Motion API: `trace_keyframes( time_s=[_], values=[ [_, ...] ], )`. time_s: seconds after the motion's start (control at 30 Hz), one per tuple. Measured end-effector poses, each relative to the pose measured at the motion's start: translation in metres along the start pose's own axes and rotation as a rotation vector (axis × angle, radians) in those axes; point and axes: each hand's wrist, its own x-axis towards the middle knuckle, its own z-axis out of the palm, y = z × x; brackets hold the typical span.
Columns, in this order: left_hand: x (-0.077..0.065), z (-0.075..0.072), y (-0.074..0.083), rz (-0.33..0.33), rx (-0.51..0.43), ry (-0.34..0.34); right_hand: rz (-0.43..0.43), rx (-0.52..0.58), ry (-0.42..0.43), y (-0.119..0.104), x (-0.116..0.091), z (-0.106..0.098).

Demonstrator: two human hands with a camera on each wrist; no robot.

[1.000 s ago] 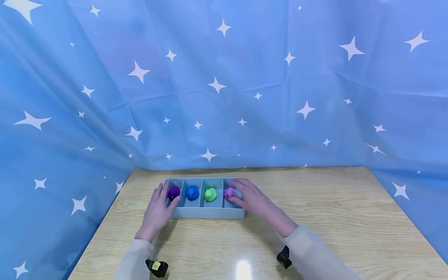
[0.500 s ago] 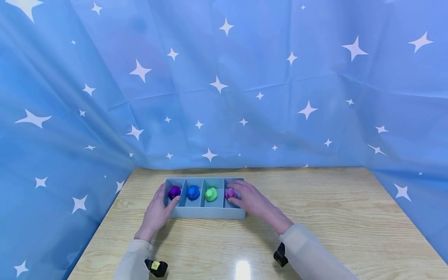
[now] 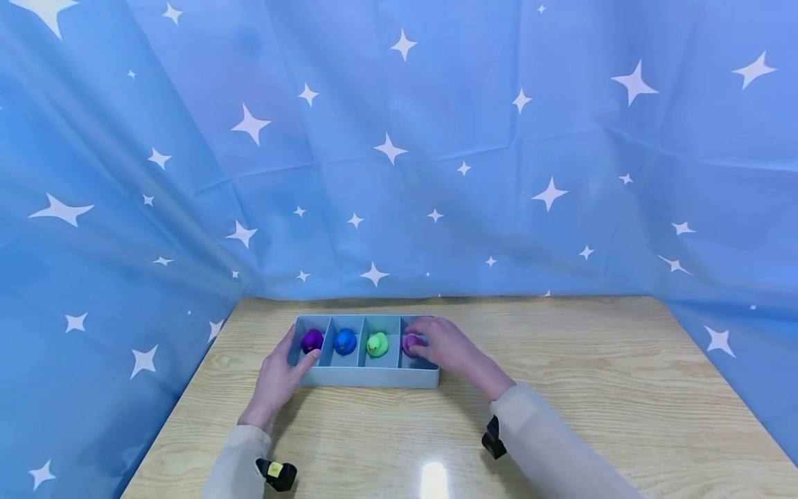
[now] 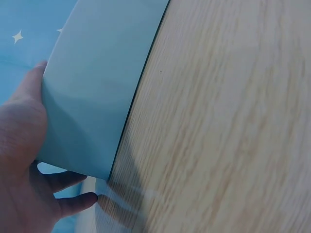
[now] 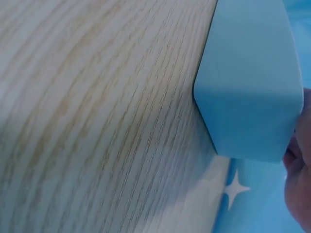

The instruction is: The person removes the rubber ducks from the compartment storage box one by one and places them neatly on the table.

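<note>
A light blue tray [image 3: 368, 378] divided into compartments lies on the table, with one small rubber duck in each. From left to right they are a purple duck [image 3: 312, 341], a blue duck [image 3: 346, 341], a light green duck [image 3: 377, 344] and a pink duck [image 3: 410, 344]. My left hand [image 3: 277, 378] grips the tray's left end, thumb over the front rim and fingers along the end wall. Reaching into the rightmost compartment, my right hand [image 3: 450, 346] pinches the pink duck between thumb and fingers, which partly hide it. The right wrist view shows only that hand's edge behind the tray.
The wooden table [image 3: 561, 388] extends to both sides and in front of the tray. A blue cloth with white stars [image 3: 399, 173] hangs behind the table and along its sides. Black wrist cameras [image 3: 277, 475] sit on both sleeves.
My right hand's fingers have closed in around the pink duck, with the wrist shifted slightly left. The left hand keeps its place at the tray's left end.
</note>
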Motion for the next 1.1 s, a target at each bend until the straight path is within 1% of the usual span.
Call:
trace_keyframes(
  time_s=[0.1, 0.2, 0.33, 0.47, 0.63, 0.73, 0.9, 1.1],
  values=[
    [0.0012, -0.0018, -0.0015, -0.007, -0.034, -0.021, 0.003, -0.010, -0.026, 0.0000, 0.0027, 0.0006],
    [0.0022, -0.0041, -0.0027, -0.023, -0.080, -0.045, 0.009, -0.005, -0.033, -0.0006, 0.0056, 0.0007],
    [0.0021, -0.0058, -0.0039, -0.055, -0.114, -0.067, 0.002, -0.021, -0.027, -0.0011, 0.0085, 0.0011],
    [0.0015, -0.0047, -0.0052, -0.081, -0.146, -0.070, -0.004, -0.039, -0.036, -0.0027, 0.0090, 0.0003],
    [0.0025, -0.0018, -0.0079, -0.092, -0.192, -0.061, -0.024, -0.052, -0.049, -0.0041, 0.0095, -0.0005],
    [0.0024, -0.0009, -0.0087, -0.090, -0.206, -0.054, -0.038, -0.060, -0.052, -0.0047, 0.0100, -0.0002],
    [0.0008, -0.0003, -0.0085, -0.101, -0.199, -0.056, -0.056, -0.064, -0.064, -0.0038, 0.0101, 0.0018],
    [0.0002, 0.0013, -0.0072, -0.114, -0.196, -0.062, -0.083, -0.102, -0.062, -0.0024, 0.0098, 0.0019]
  ],
)
